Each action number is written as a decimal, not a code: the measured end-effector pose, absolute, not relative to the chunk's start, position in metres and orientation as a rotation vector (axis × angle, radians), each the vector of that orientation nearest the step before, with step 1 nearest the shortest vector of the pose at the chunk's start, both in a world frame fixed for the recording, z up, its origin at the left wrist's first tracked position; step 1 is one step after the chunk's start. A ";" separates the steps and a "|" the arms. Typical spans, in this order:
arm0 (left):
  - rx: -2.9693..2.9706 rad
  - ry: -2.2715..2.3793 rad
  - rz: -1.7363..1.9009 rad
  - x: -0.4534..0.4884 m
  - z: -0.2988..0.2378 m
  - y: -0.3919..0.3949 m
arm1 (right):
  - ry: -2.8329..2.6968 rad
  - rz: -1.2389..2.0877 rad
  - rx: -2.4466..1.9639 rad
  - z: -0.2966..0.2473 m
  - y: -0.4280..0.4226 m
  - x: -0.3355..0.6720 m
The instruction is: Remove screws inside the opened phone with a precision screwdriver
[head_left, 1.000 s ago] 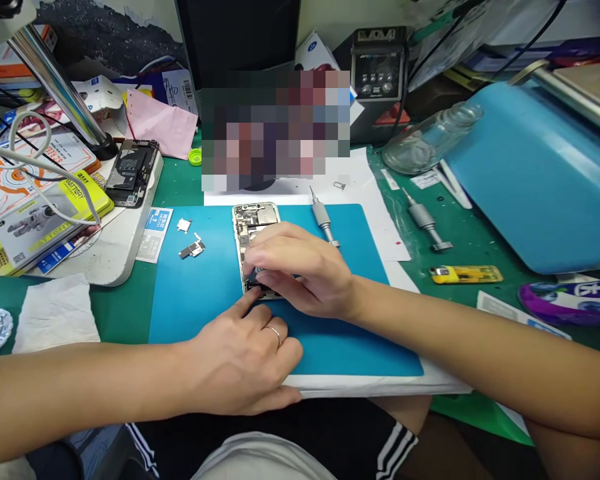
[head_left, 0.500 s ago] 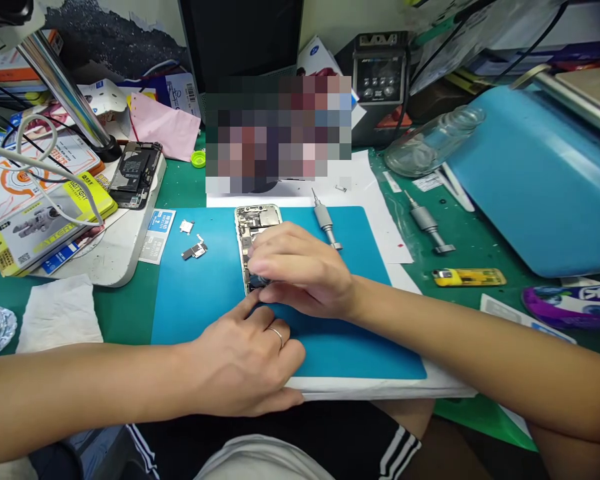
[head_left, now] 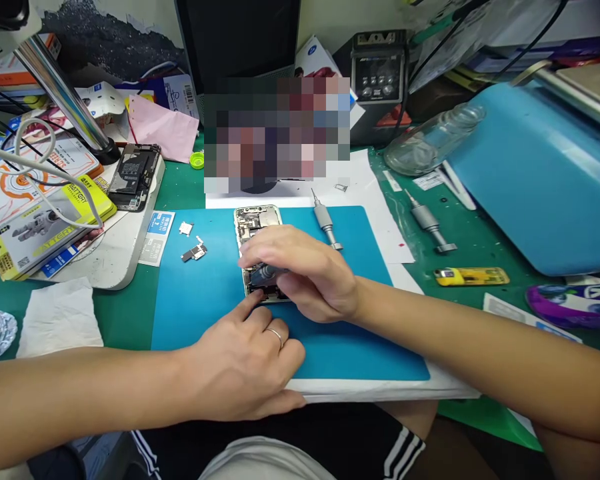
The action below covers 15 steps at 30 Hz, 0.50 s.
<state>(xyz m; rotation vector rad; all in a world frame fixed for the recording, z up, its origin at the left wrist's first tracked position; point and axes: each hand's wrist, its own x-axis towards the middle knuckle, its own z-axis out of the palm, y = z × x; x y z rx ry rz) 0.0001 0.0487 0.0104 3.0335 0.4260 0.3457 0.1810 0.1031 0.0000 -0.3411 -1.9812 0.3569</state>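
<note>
An opened phone (head_left: 257, 217) with bare inner parts lies on the blue mat (head_left: 195, 307). My left hand (head_left: 250, 360), wearing a ring, touches the phone's bottom end with its stretched index finger; the other fingers are bent and the thumb stands apart. Over the middle of the phone arches my right hand (head_left: 305, 270), its fingers and thumb apart. A dark part (head_left: 265, 275) shows beneath that hand; whether the fingertips touch it, I cannot tell. Left of the phone lie a small silver part (head_left: 185, 228) and a dark-and-silver part (head_left: 195, 251). A grey screwdriver (head_left: 325, 220) lies to its right.
A second screwdriver (head_left: 430, 223), a yellow lighter (head_left: 471, 276) and a glass jar (head_left: 433, 143) are on the right. Another opened phone (head_left: 136, 177) rests on a white device at left, near a yellow battery box (head_left: 50, 227). A metal post (head_left: 63, 93) rises behind.
My right hand's thumb has drawn back from the phone's lower end, and its fingers have spread, showing more of the dark part. My left hand stays in place.
</note>
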 end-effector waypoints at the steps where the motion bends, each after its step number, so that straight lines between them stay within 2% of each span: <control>1: 3.036 0.425 0.353 0.000 0.011 0.049 | -1.978 0.363 -0.356 0.000 0.103 0.181; 8: 3.028 0.446 0.386 0.001 0.012 0.051 | -2.014 0.164 -0.360 0.003 0.103 0.179; 15: 3.008 0.406 0.419 0.002 0.009 0.053 | -1.998 0.276 -0.334 0.002 0.101 0.181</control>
